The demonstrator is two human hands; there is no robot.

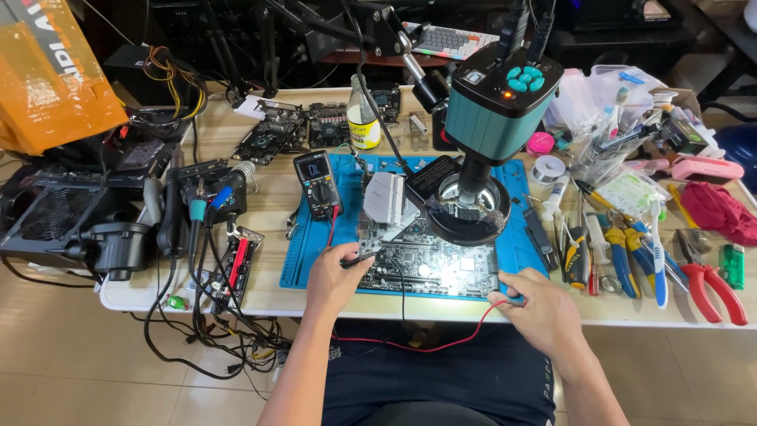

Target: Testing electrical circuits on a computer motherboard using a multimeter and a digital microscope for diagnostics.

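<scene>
Nearest the camera, the left hand (335, 276) rests at the front edge of the blue work mat (303, 237), its fingers pinching a black multimeter probe (359, 258) whose tip lies on the circuit board (430, 264). The right hand (540, 304) sits at the mat's right front corner, fingers closed around a red probe (512, 300); its red lead (426, 343) loops down over the person's lap. The circuit board lies flat on the mat, between the two hands and just beyond them, with a pale grey heatsink block (386, 197) at its far left corner.

Over the board's far edge hangs a teal digital microscope (497, 102) with a ring light (469, 209) (lit, glaring on the board). Left of the heatsink stands a black multimeter (317, 183), tilted up.

On the tabletop (268, 296) to the right lie blue- and yellow-handled pliers (627, 256), red-handled pliers (714, 288), a green lighter (733, 266) and a crumpled red cloth (721, 209). Farther back, clear plastic bags (599, 102) hold small tubes and tools; what else is in them is unclear. A pink round tin (540, 143) sits beside a solder spool (548, 168).

Toward the far edge stands a clear bottle with a yellow label (363, 114), and at the far left an orange bag (51, 75) with white lettering.
</scene>
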